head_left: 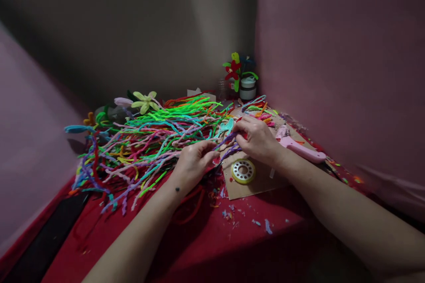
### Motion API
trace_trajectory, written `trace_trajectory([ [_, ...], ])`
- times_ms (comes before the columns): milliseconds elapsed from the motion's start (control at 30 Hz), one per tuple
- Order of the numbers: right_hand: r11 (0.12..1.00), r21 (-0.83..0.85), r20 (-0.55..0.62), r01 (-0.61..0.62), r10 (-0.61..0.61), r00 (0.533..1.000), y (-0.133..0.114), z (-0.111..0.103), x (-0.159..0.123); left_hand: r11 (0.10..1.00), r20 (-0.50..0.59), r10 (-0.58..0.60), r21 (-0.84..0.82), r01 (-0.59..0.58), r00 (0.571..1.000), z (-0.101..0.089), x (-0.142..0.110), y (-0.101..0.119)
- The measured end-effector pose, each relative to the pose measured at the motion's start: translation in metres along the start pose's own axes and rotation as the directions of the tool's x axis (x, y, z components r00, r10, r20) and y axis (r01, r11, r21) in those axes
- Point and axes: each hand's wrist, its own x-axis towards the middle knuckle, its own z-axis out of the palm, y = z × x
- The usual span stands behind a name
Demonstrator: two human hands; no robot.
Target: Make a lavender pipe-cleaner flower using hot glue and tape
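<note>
The red-covered surface carries a broad heap of multicoloured pipe cleaners across its left and far parts. A long black object lies along the left edge. Right of the heap is a flat cardboard sheet, reaching toward the right edge. Above its near left part, the left hand and right hand each pinch purple pipe cleaners, stretched between them. A pink glue gun lies on the cardboard's right side. At the far corner, a lidded jar stands beside a red fuzzy flower; a pale yellow one tops the heap. A yellow-rimmed spool lies near the cardboard's near left corner, and fuzzy scraps dot the cloth nearer the front edge.
</note>
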Motion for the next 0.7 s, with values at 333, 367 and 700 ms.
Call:
trace_trajectory([
  [333, 0.421, 0.818, 0.282, -0.391, 0.299, 0.912, -0.012, 0.016, -0.001, 0.932, 0.049, -0.184, -0.309, 0.191, 0.982, 0.001, -0.011, 0.006],
  [367, 0.442, 0.814, 0.258, -0.377, 0.308, 0.916, -0.012, 0.017, -0.001, 0.923, 0.067, -0.187, -0.33, 0.199, 0.98, 0.001, -0.012, 0.007],
  [700, 0.381, 0.869, 0.163, -0.316, 0.382, 0.91, -0.009, 0.013, 0.0, 0.9, -0.037, -0.196, -0.404, 0.164, 0.98, -0.001, -0.017, 0.0],
])
